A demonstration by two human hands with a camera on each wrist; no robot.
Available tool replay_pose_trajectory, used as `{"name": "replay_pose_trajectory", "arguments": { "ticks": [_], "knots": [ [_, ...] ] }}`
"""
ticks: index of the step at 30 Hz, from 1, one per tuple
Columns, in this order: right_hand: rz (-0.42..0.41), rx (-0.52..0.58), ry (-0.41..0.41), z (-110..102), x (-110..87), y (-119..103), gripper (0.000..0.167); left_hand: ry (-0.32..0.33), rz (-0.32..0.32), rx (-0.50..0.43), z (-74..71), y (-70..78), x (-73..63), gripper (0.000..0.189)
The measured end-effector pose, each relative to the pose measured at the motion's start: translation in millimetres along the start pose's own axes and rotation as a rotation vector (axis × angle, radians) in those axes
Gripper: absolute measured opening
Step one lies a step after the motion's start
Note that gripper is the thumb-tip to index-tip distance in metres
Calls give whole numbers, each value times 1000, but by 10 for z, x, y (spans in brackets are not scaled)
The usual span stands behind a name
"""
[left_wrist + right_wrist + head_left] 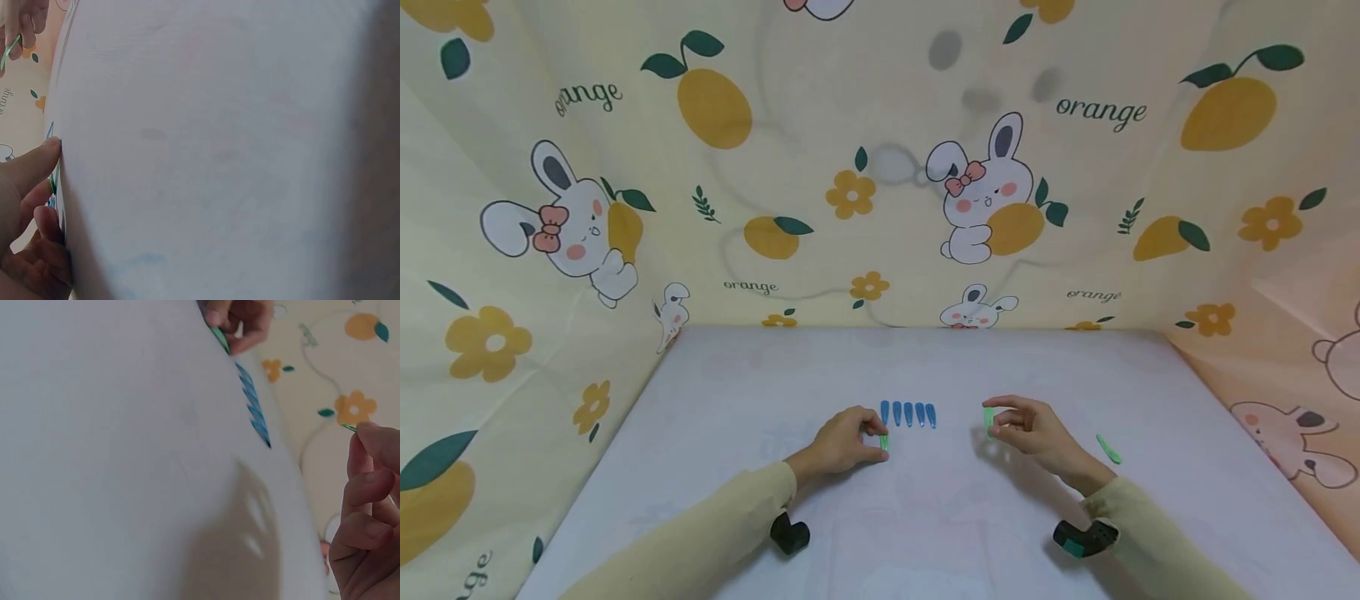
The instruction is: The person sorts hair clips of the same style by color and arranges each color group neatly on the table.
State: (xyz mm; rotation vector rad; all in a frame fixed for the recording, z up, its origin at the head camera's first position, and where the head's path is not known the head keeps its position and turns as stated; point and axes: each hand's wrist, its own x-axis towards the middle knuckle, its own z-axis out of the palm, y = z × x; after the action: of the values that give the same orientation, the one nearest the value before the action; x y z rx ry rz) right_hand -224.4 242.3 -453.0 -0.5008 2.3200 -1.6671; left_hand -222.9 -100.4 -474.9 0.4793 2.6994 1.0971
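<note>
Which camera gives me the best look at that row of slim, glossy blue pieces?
The head view: all five slim, glossy blue pieces show separately there. The right wrist view shows them foreshortened and crowded; the left wrist view, only blue slivers beside the left hand.

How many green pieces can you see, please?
3: one green piece in the left hand, a second in the right hand, a third on the table, farther right. Others may be hidden.

Walled at back and sides by cream fabric (850, 100), printed with white rabbits (992, 208), yellow fruit (715, 108), flowers (475, 337) and "orange" lettering (1101, 112). Spread below with a pale tabletop (752, 383).
</note>
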Motion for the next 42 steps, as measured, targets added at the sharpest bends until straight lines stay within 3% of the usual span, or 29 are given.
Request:
{"name": "replay_pose_trajectory", "arguments": {
  "ticks": [9,18,24,42],
  "knots": [
    [0,63,-39,275,54,12,49,1,5,-9,-2,14,-6,26],
    [13,30,-108,527,107,24,45,-4,2,5,-7,29,-14,27],
    [-24,30,-133,686,133,-8,43,-8,-8,13,-6,31,-2,27],
    [-31,-38,-127,1072,366,-142,37,-3,15,14,6,-10,15,27]
  ]
}}
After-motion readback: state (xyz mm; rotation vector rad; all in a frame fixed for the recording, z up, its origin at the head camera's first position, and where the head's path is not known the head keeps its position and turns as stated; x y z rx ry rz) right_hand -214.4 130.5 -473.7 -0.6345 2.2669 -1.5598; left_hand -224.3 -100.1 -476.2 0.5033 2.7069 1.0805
